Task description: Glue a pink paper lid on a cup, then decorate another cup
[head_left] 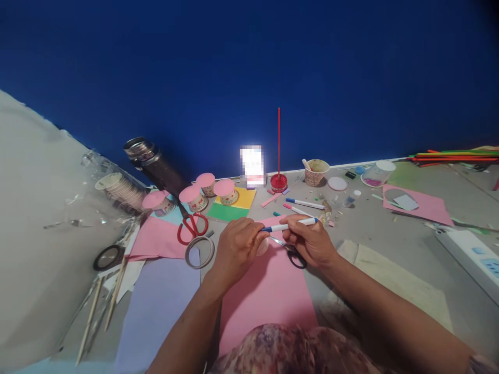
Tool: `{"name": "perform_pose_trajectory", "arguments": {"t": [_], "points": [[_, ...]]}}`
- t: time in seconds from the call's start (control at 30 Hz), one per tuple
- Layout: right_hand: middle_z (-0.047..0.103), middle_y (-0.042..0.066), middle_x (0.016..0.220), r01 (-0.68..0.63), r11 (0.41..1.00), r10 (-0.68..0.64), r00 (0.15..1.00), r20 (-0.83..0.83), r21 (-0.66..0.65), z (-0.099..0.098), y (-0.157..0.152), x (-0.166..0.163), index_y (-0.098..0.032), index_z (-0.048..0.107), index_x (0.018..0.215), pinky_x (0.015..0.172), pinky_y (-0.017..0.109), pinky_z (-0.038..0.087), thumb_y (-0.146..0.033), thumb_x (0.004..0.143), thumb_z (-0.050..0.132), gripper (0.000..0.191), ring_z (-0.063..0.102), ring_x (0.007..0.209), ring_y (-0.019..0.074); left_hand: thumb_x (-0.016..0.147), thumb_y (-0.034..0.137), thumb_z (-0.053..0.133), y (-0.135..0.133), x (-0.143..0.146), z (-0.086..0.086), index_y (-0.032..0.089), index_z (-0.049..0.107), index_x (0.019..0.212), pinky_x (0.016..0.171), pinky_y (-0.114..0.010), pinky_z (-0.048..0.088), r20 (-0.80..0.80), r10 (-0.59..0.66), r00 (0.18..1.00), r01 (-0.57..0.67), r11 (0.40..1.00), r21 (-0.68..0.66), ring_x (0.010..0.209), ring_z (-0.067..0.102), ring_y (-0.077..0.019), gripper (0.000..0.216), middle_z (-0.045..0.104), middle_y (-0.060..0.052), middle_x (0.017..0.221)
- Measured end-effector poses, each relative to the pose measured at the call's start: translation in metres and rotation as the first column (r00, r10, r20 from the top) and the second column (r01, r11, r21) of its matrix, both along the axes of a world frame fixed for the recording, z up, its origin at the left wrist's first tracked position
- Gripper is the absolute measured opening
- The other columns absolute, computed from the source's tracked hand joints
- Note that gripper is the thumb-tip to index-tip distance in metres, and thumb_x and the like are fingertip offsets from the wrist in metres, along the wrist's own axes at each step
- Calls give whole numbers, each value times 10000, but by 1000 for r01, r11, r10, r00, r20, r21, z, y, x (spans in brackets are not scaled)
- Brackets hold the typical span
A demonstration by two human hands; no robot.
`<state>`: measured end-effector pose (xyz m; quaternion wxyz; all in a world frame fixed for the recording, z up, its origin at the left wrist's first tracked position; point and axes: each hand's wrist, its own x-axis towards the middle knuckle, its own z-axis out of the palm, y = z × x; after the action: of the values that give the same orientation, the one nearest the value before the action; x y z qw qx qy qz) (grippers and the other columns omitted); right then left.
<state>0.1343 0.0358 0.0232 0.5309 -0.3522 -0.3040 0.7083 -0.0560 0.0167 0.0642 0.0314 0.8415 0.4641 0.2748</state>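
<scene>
A white marker pen with blue ends (281, 227) is held level between my two hands. My left hand (239, 244) pinches its left end, and my right hand (307, 239) has its fingers closed around the right part of the barrel. Beneath them lies a pink sheet of paper (268, 291). A small round pale piece (262, 246) shows beside my left fingers, partly hidden by them. Black-handled scissors (297, 258) lie under my right hand. Beyond the hands are a blue-capped marker (304, 203) and a pink-capped marker (298, 210).
Pink-topped paper cups (194, 198), red-handled scissors (192, 228) and a tape roll (199, 252) are at left, near a dark flask (159, 166). A red stick on a round base (278, 182) stands ahead. At right are a paper cup (316, 174) and a power strip (471, 254).
</scene>
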Motion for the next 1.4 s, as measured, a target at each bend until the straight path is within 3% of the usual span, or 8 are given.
{"name": "perform_pose_trajectory", "arguments": {"t": [0.13, 0.3, 0.57, 0.73, 0.9, 1.1, 1.23, 1.4], "points": [[684, 34, 550, 65, 998, -65, 998, -13, 21, 2, 13, 15, -169, 803, 784, 436, 236, 382, -429, 633, 941, 331, 505, 459, 106, 1078, 407, 475, 7, -21, 0, 219, 730, 920, 703, -338, 473, 104, 73, 992, -66, 996, -66, 735, 636, -198, 354, 727, -44, 792], [565, -56, 494, 270, 961, -259, 956, -140, 62, 8, 42, 55, -237, 736, 778, 434, 215, 380, -344, 625, 936, 273, 428, 463, 88, 989, 436, 534, 16, -77, 5, 224, 741, 806, 638, -310, 487, 154, 462, 874, -402, 863, -305, 659, 644, -192, 348, 727, -10, 723], [565, -38, 526, 116, 993, -120, 979, -164, -36, -11, 34, 33, -190, 749, 778, 451, 199, 332, -376, 639, 925, 291, 378, 491, 68, 939, 268, 526, 26, -65, -51, 188, 780, 1088, 973, -506, 550, 42, 342, 939, -312, 896, -315, 1052, 684, -307, 305, 770, -134, 1064], [544, -42, 525, 80, 996, -86, 986, -141, -49, -19, 36, 38, -184, 746, 818, 447, 214, 314, -365, 691, 889, 263, 370, 482, 74, 780, 145, 616, -4, -69, -57, 256, 507, 1550, 1203, -592, 406, 209, 203, 957, -94, 894, -437, 1471, 463, -344, 785, 515, -139, 1591], [522, -51, 513, 64, 995, -73, 990, -122, -71, -23, 37, 38, -188, 742, 798, 449, 211, 305, -341, 679, 885, 242, 353, 475, 70, 796, 268, 750, -18, -54, -54, 293, 417, 1609, 1154, -511, 473, 442, 308, 842, 78, 742, -666, 1439, 519, -340, 879, 469, -148, 1622], [495, -58, 512, 83, 995, -88, 992, -88, -61, -22, 40, 42, -196, 731, 793, 443, 216, 303, -357, 682, 878, 246, 356, 472, 73, 743, 337, 840, -5, -35, -63, 232, 657, 1379, 1026, -435, 541, 531, 377, 759, 111, 728, -676, 1280, 613, -311, 671, 591, -146, 1474], [516, -55, 522, 81, 996, -82, 995, -57, -24, -11, 32, 38, -194, 720, 804, 449, 220, 323, -385, 681, 908, 294, 375, 469, 70, 692, 413, 905, 3, -33, -58, 187, 710, 1217, 906, -376, 559, 693, 470, 547, 246, 701, -669, 1050, 689, -259, 604, 734, -107, 1189], [580, -26, 556, 91, 987, -103, 990, 92, 131, 5, 10, 29, -218, 691, 750, 467, 235, 347, -483, 721, 924, 354, 465, 504, 96, 743, 609, 845, 5, -22, -53, 129, 698, 1143, 832, -426, 582, 788, 588, 181, 607, 563, -560, 867, 751, -298, 641, 771, -116, 904]]}}
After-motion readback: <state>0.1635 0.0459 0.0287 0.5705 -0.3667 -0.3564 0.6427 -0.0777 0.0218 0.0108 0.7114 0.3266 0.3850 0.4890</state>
